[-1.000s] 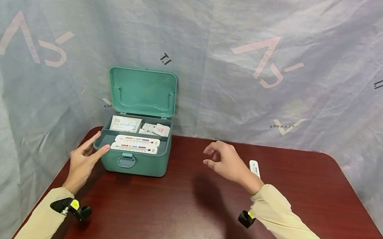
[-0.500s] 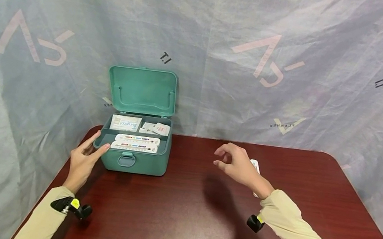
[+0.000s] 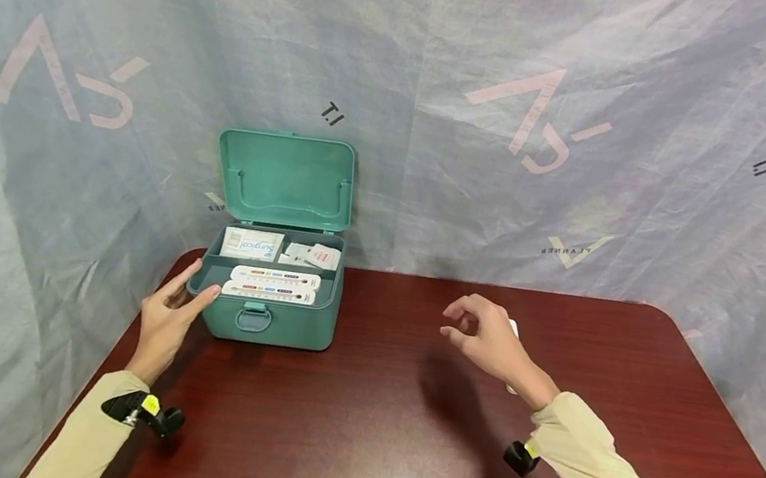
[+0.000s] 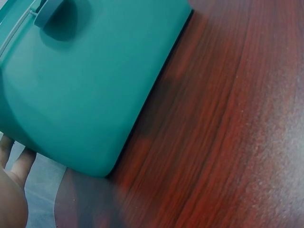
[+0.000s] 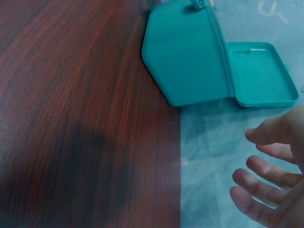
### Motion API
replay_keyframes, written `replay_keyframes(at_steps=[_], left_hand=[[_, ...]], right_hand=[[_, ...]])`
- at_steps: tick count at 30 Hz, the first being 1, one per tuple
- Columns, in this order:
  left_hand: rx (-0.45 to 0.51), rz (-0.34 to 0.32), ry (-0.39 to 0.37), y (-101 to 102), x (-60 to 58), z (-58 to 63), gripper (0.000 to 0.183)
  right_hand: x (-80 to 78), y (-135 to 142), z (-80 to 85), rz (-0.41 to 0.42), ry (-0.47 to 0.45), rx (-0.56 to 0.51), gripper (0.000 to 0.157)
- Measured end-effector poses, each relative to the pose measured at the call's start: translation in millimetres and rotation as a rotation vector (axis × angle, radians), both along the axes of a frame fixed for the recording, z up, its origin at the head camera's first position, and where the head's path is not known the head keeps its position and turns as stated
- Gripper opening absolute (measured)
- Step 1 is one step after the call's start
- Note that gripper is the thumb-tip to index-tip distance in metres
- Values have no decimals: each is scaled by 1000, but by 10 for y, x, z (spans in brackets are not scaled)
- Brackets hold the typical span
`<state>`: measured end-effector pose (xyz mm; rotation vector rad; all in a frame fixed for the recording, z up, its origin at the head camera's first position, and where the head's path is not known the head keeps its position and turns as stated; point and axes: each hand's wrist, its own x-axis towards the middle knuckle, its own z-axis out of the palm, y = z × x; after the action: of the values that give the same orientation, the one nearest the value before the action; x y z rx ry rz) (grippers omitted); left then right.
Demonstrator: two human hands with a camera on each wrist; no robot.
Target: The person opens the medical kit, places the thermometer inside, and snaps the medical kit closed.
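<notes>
Box [image 3: 295, 332]: 10 o'clock on table [image 3: 350, 436], lid [image 3: 286, 180] up, 2 strips [image 3: 267, 293] in.
L hand [image 3: 167, 321]: spread wide at box's 9 o'clock rim; big push could slide it.
R hand [image 3: 491, 343]: 2 o'clock, half curled, holds nothing.
Loose strip [image 3: 514, 328]: 2 o'clock, mostly hid by R hand; grab might miss b/c it's so flat.

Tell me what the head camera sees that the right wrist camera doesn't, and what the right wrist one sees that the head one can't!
Only the head view shows two white strips and white packets inside the green box, plus a white thing partly hidden behind the right hand. Only the right wrist view shows that hand's five fingertips together. Both show the hand, the box, its open lid, the table and the hanging sheet.
</notes>
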<state>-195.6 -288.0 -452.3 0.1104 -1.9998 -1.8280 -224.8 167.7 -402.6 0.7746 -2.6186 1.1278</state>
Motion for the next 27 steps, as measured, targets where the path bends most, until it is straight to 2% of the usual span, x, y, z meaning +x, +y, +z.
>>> replay_keyframes(at_steps=[12, 27], left_hand=[[12, -7, 5, 4, 4, 2, 60], [42, -9, 10, 6, -17, -20, 60]], right_hand=[[45, 143, -132, -19, 12, -17, 15], [118, 242, -271, -94, 35, 7, 17]])
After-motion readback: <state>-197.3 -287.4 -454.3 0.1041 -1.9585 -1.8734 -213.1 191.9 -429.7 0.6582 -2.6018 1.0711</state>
